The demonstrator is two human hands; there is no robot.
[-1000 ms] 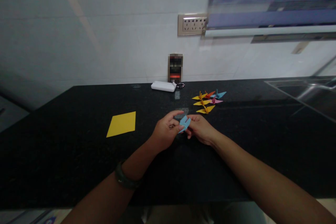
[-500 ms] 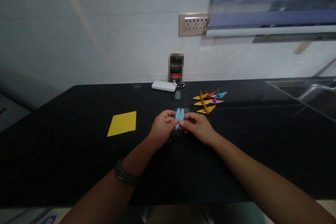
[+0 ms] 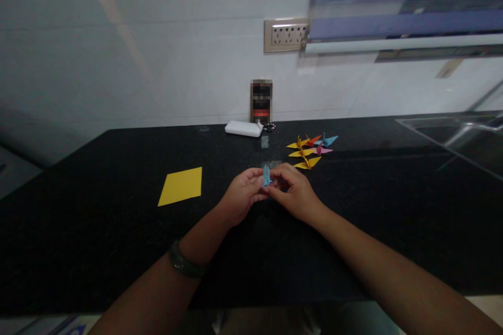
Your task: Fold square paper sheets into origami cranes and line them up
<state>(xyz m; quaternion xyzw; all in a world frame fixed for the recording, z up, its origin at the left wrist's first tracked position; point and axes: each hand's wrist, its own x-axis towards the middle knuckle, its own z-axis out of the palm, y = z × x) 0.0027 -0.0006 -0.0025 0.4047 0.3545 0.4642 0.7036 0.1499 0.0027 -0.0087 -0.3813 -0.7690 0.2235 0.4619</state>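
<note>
A small folded piece of light blue paper [image 3: 266, 176] is pinched between both my hands just above the black countertop [image 3: 98, 230]. My left hand [image 3: 240, 197] grips its left side with closed fingers; a dark band sits on that wrist. My right hand [image 3: 294, 192] pinches its right side, fingers curled. Only the paper's upper tip shows between the fingertips. Behind my right hand lies a cluster of several finished paper cranes [image 3: 310, 149] in yellow, orange, pink and blue.
A flat yellow paper square [image 3: 181, 186] lies on the counter to the left. A white oblong case [image 3: 243, 128] and a blurred upright object [image 3: 261, 101] stand by the wall under a socket strip [image 3: 286, 35]. A steel sink [image 3: 456, 133] is at the far right.
The blue paper turned from slanted to upright and is now squeezed narrower between my fingers. Both hands closed in around it and shifted slightly away from me.
</note>
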